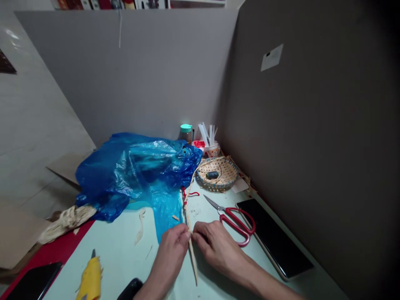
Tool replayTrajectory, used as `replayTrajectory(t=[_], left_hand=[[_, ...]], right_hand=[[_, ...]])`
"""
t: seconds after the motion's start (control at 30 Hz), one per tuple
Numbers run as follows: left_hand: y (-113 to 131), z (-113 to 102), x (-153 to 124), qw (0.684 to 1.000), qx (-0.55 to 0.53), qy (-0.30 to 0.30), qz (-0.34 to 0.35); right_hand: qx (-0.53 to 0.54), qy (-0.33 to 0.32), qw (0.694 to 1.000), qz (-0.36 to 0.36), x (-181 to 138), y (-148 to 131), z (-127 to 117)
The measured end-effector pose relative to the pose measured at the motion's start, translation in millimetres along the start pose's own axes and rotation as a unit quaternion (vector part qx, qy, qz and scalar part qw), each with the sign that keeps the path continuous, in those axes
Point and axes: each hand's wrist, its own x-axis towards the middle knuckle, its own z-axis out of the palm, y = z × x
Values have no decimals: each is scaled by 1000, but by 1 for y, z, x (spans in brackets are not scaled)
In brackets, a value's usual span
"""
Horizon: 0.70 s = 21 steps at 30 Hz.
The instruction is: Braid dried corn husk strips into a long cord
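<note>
Close together in the lower middle, my left hand [171, 251] and my right hand [217, 246] pinch a thin, pale fibre strand [193, 262]. One tapered end points down toward me. Beyond my fingers the strand runs up past a red cord [193, 194] to a small woven basket [229, 166], in which a dark spool of thread [212, 175] lies. Red-handled scissors [235, 223] rest just beyond my right hand, blades partly apart. The exact grip of the fingertips is partly hidden.
A crumpled blue plastic bag [134, 171] covers the table's far left. To the right lies a large phone [276, 237]; a yellow-handled tool [90, 279] is at lower left. Behind stand a green-lidded jar [186, 132] and a cup [213, 150] of white sticks. Grey panels close in the back and right.
</note>
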Motion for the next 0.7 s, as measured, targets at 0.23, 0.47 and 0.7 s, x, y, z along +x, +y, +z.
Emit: replayTrajectory(t=[0.23, 0.47, 0.7], left_hand=[[-9, 7, 3, 985, -162, -44, -50], [-2, 0, -1, 957, -261, -113, -57], [2, -1, -1, 959, -254, -93, -78]], right_hand=[[-13, -2, 1000, 16, -1, 2, 1], [2, -25, 1000, -12, 0, 5, 1], [-2, -66, 997, -33, 4, 0, -9]])
